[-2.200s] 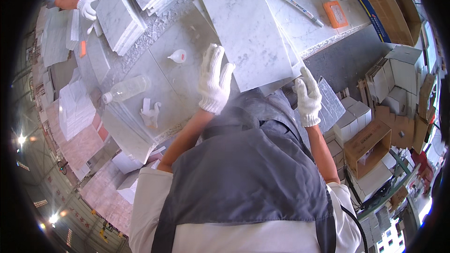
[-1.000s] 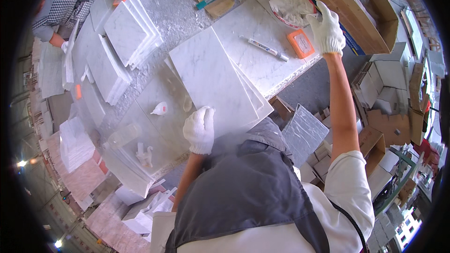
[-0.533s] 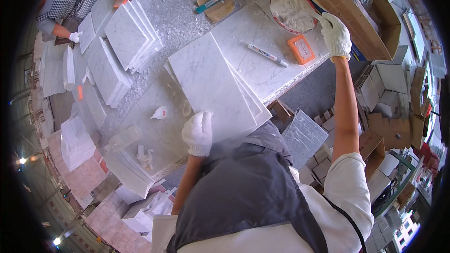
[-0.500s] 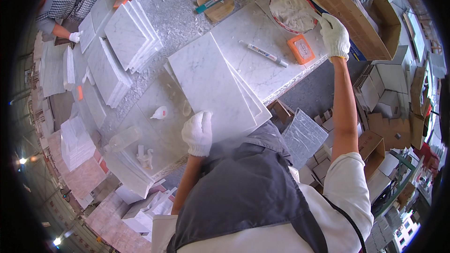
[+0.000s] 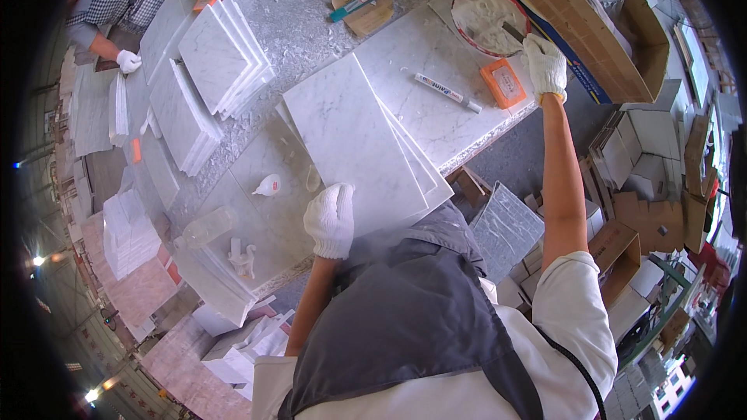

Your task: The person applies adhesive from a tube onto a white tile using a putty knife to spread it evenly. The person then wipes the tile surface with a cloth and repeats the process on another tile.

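My left hand (image 5: pixel 330 222), in a white knit glove, is closed at the near left edge of a pale grey-veined marble tile (image 5: pixel 350 132). That tile lies askew on other tiles, whose edges show at its right. Over at the far right, my gloved right hand (image 5: pixel 545 68) is closed around a putty knife whose dark flat blade (image 5: pixel 514 33) reaches into a red-rimmed bowl (image 5: pixel 459 34) of whitish paste. Just left of that hand lies an orange-and-white box (image 5: pixel 502 84). A white paint marker (image 5: pixel 447 92) rests between the box and the marble tile.
A long cardboard box (image 5: pixel 576 19) stands beyond the bowl. Stacked marble tiles (image 5: pixel 222 54) fill the far left, where another person's gloved hand (image 5: pixel 128 61) touches a slab. A small white funnel-shaped piece (image 5: pixel 268 185) and clear bottle (image 5: pixel 210 225) lie left of my left hand.
My right hand has shifted slightly left and nearer along the bowl's rim, and the putty knife's blade now shows over the paste. The left hand stays at the marble tile's edge.
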`<control>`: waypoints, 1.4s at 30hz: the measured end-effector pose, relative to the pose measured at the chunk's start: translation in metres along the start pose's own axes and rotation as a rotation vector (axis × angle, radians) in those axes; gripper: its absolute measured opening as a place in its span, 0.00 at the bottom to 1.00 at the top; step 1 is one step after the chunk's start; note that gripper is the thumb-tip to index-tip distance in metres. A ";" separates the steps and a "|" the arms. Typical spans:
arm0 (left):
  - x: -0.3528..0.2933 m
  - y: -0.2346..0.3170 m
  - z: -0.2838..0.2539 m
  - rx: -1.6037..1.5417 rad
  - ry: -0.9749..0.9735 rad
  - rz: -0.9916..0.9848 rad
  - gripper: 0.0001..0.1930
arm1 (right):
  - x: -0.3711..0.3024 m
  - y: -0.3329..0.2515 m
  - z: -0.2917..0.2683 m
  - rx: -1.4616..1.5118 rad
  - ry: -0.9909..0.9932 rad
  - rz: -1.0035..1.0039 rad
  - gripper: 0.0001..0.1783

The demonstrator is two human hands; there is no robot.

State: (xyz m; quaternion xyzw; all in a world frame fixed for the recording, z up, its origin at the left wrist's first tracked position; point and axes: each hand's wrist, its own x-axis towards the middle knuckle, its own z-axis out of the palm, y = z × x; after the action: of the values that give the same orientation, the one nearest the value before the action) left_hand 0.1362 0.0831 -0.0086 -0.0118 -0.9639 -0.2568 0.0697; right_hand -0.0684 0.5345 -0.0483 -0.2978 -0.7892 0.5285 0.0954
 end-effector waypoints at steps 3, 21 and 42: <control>-0.001 -0.001 0.001 -0.002 0.011 0.008 0.05 | -0.001 0.003 0.000 0.125 -0.002 0.057 0.18; 0.003 0.007 -0.002 0.017 0.088 0.007 0.08 | -0.081 -0.020 0.000 0.330 -0.134 0.106 0.18; -0.043 -0.034 -0.030 -0.194 0.237 -0.143 0.11 | -0.216 -0.092 0.192 0.127 -0.532 -0.135 0.16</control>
State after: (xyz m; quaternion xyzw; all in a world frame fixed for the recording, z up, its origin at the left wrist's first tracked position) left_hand 0.1805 0.0393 -0.0060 0.0805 -0.9179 -0.3527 0.1632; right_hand -0.0182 0.2373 -0.0118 -0.0887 -0.7699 0.6289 -0.0616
